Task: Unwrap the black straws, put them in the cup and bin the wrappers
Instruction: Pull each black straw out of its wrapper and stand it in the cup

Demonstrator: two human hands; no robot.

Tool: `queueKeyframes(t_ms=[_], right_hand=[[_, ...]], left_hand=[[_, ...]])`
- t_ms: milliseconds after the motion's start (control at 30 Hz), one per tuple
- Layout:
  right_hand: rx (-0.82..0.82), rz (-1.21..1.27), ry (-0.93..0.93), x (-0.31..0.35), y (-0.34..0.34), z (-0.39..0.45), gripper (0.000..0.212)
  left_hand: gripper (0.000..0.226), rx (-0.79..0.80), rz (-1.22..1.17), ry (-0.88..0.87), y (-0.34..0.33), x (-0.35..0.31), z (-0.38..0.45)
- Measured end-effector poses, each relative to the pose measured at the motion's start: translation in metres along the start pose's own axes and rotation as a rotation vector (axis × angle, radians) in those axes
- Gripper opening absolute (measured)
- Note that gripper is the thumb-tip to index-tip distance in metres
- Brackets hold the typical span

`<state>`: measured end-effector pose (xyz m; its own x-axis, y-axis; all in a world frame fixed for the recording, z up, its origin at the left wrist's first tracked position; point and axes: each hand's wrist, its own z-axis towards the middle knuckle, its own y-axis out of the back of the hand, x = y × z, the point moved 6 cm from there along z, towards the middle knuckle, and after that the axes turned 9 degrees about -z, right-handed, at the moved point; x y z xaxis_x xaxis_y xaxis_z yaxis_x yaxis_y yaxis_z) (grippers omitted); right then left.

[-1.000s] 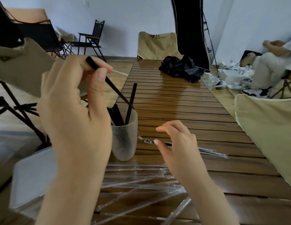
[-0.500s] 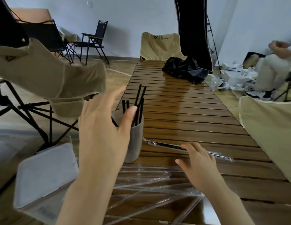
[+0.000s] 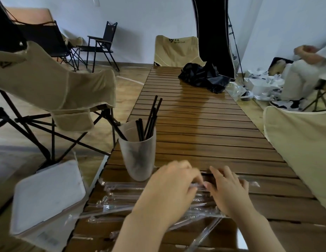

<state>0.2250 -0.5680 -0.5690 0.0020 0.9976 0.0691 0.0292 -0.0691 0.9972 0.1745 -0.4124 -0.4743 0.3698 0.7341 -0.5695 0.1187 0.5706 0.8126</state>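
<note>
A frosted cup (image 3: 138,157) stands near the left edge of the slatted wooden table (image 3: 204,124) and holds several black straws (image 3: 149,120). Just in front of it, my left hand (image 3: 169,190) and my right hand (image 3: 227,190) meet over a wrapped straw (image 3: 249,183) lying across the slats. Both hands pinch its clear wrapper near the middle; the straw's right end sticks out past my right hand. Several empty clear wrappers (image 3: 122,199) lie in a heap under and in front of my hands.
A white lidded bin (image 3: 47,197) sits beside the table at lower left. A black bag (image 3: 204,77) lies at the table's far end. Beige folding chairs (image 3: 54,88) stand left, right and behind. Another person (image 3: 308,70) sits at far right.
My left hand dropped a black straw into the cup, then came down beside my right hand. Both hands now hold the wrapped straw that my right hand reached for.
</note>
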Motion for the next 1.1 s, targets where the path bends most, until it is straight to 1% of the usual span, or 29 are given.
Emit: queueKeyframes(t_ms=[33,67,133,267,333,433,500,567,633,700,833,900,1000,1100], right_hand=[[-0.026,-0.012,0.004,0.001,0.003,-0.001,0.051],[-0.051,-0.013,0.007,0.001,0.005,-0.001,0.045],[-0.092,0.007,-0.004,0.0,0.011,-0.002,0.036],[-0.14,0.04,-0.036,0.001,0.018,-0.003,0.019],[-0.143,0.051,-0.046,0.001,0.018,-0.003,0.015],[-0.117,0.054,-0.052,0.0,0.018,-0.003,0.014],[-0.102,0.047,-0.053,0.001,0.019,-0.004,0.015],[-0.088,0.043,-0.058,0.002,0.019,-0.005,0.015],[-0.073,0.037,-0.066,0.002,0.019,-0.005,0.016],[-0.064,0.026,-0.072,0.002,0.02,-0.005,0.017],[-0.038,0.034,-0.073,0.004,0.026,-0.007,0.017],[-0.041,0.045,-0.063,0.006,0.028,-0.008,0.019],[-0.092,0.07,-0.041,0.007,0.037,-0.01,0.022],[-0.194,0.115,0.005,0.009,0.056,-0.01,0.021]], left_hand=[[0.026,0.07,0.006,0.041,-0.009,0.007,-0.002],[0.026,0.106,0.007,0.078,-0.014,0.013,-0.004],[0.028,0.129,0.005,0.135,-0.017,0.023,-0.006],[0.037,0.156,0.008,0.188,-0.016,0.029,-0.007],[0.052,0.25,0.019,0.234,-0.025,0.028,-0.008],[0.092,0.426,0.054,0.268,-0.051,0.025,-0.014],[0.103,0.476,0.05,0.227,-0.067,0.019,-0.016],[0.106,0.484,0.07,0.214,-0.077,0.018,-0.017],[0.109,0.46,0.067,0.231,-0.078,0.021,-0.017],[0.106,0.397,0.049,0.236,-0.071,0.024,-0.016],[0.072,0.194,0.1,0.165,-0.048,0.029,-0.014],[0.067,0.118,0.109,0.151,-0.044,0.035,-0.014],[0.067,0.051,0.064,0.156,-0.042,0.039,-0.013],[0.067,-0.05,-0.005,0.108,-0.035,0.032,-0.009]])
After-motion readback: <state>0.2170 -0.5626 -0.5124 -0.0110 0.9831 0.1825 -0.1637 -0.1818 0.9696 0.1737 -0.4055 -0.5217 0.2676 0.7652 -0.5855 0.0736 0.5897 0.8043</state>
